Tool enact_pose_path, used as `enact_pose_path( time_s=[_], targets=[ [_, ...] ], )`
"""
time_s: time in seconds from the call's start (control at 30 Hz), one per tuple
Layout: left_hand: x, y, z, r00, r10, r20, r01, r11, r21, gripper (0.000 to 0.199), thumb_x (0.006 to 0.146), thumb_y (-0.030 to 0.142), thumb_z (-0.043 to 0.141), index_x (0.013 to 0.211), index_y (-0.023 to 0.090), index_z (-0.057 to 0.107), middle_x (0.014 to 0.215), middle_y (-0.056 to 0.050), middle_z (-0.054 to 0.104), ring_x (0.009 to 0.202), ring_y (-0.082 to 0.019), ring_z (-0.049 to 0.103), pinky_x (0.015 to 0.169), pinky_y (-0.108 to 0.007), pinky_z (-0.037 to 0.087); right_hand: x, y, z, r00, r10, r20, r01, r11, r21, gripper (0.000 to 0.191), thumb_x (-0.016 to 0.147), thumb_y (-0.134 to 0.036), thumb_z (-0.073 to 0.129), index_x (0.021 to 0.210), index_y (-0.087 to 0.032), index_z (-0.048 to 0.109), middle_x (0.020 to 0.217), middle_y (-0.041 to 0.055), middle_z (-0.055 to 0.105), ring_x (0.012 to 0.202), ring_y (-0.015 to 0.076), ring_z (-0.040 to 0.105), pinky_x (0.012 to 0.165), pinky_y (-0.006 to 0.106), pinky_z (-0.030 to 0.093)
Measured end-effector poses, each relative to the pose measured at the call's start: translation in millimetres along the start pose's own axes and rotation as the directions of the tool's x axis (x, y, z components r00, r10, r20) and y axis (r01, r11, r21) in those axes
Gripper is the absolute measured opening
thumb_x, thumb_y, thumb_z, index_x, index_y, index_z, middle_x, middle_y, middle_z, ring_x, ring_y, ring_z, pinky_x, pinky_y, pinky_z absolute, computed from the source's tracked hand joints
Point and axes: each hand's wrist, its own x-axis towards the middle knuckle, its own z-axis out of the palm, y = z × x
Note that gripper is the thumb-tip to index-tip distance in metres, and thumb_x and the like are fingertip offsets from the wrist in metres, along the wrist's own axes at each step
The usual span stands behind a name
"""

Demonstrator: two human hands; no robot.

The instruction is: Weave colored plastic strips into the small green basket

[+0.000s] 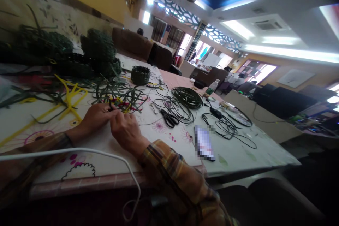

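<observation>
Both my hands meet at the near edge of a loose weave of dark green strips with red and yellow pieces in it. My left hand has its fingers closed on a dark green strip of the weave. Touching it on the right, my right hand is curled in a pinch, and what its fingertips hold is hidden. Yellow strips lie crossed to the left. A small round dark green woven basket stands behind the weave. Black-handled scissors rest to the right.
Coiled green strip lies beyond the scissors, near a bottle. A phone and black cable are on the right. Larger woven pieces stand at the back left. A white cord crosses in front of my forearms.
</observation>
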Motion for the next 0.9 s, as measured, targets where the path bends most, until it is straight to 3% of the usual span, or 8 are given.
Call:
enact_pose_path(
  time_s=[0.1, 0.17, 0.3, 0.43, 0.57, 0.7, 0.9],
  targets=[
    [1.4, -0.2, -1.0, 0.996, -0.052, -0.068, 0.046, 0.996, -0.077, 0.048, 0.077, 0.065, 0.063, 0.075, 0.019, 0.075, 0.070, -0.005, 0.076, 0.073, -0.023, 0.070, 0.069, -0.028, 0.048, 1.2, 7.4, 5.7, 0.954, 0.289, 0.081, -0.300, 0.924, 0.238, 0.025, 0.107, -0.018, 0.047, 0.120, -0.015, 0.069, 0.111, 0.0114, 0.076, 0.088, 0.0219, 0.069, 0.071, 0.031, 0.050],
    [3.3, 0.0, -1.6, 0.992, -0.088, -0.086, 0.072, 0.982, -0.172, 0.048, 0.073, 0.066, 0.069, 0.075, 0.019, 0.073, 0.075, -0.006, 0.078, 0.071, -0.022, 0.072, 0.068, -0.028, 0.051, 3.8, 17.9, 11.9, 0.915, 0.391, 0.098, -0.392, 0.806, 0.445, 0.021, 0.107, -0.020, 0.050, 0.111, -0.017, 0.071, 0.105, 0.0080, 0.077, 0.092, 0.0193, 0.070, 0.078, 0.028, 0.050],
    [5.6, 2.2, -3.6, 0.988, -0.133, -0.072, 0.100, 0.932, -0.347, 0.053, 0.065, 0.068, 0.078, 0.077, 0.017, 0.072, 0.079, -0.006, 0.077, 0.059, -0.020, 0.071, 0.058, -0.027, 0.051, 5.8, 30.6, 22.1, 0.912, 0.408, 0.047, -0.319, 0.631, 0.707, 0.018, 0.104, -0.022, 0.054, 0.101, -0.020, 0.072, 0.090, 0.0012, 0.073, 0.084, 0.0154, 0.065, 0.077, 0.023, 0.045],
    [4.9, 2.5, -5.7, 0.990, -0.130, -0.050, 0.096, 0.899, -0.426, 0.056, 0.060, 0.068, 0.083, 0.076, 0.016, 0.070, 0.076, -0.005, 0.076, 0.057, -0.018, 0.070, 0.054, -0.026, 0.053, 5.7, 33.1, 24.5, 0.914, 0.404, -0.043, -0.213, 0.567, 0.796, 0.033, 0.105, -0.033, 0.052, 0.076, -0.020, 0.062, 0.070, -0.0030, 0.056, 0.071, 0.0131, 0.053, 0.069, 0.024, 0.039],
    [3.7, 0.4, -5.5, 0.994, -0.105, -0.004, 0.095, 0.914, -0.393, 0.059, 0.061, 0.071, 0.083, 0.076, 0.015, 0.072, 0.076, -0.004, 0.075, 0.060, -0.019, 0.072, 0.057, -0.026, 0.056, 8.6, 38.6, 23.1, 0.892, 0.449, -0.049, -0.222, 0.530, 0.819, 0.043, 0.100, -0.036, 0.059, 0.062, -0.021, 0.046, 0.064, -0.0043, 0.045, 0.065, 0.0112, 0.045, 0.063, 0.024, 0.034],
    [3.4, 1.5, -4.6, 0.994, -0.104, 0.026, 0.106, 0.918, -0.381, 0.059, 0.062, 0.071, 0.083, 0.077, 0.016, 0.072, 0.079, -0.005, 0.076, 0.060, -0.018, 0.071, 0.059, -0.027, 0.057, 10.9, 42.4, 22.7, 0.896, 0.441, -0.048, -0.220, 0.536, 0.815, 0.039, 0.098, -0.033, 0.058, 0.063, -0.021, 0.048, 0.065, -0.0039, 0.049, 0.066, 0.0115, 0.045, 0.064, 0.024, 0.036],
    [3.8, 2.1, -4.8, 0.993, -0.108, 0.052, 0.120, 0.922, -0.367, 0.055, 0.062, 0.068, 0.084, 0.076, 0.016, 0.072, 0.078, -0.006, 0.075, 0.061, -0.019, 0.070, 0.059, -0.029, 0.057, 14.3, 49.0, 29.9, 0.927, 0.376, -0.008, -0.183, 0.469, 0.864, 0.016, 0.094, -0.023, 0.057, 0.084, -0.018, 0.069, 0.080, -0.0013, 0.065, 0.081, 0.0135, 0.058, 0.077, 0.021, 0.045]
  ],
)
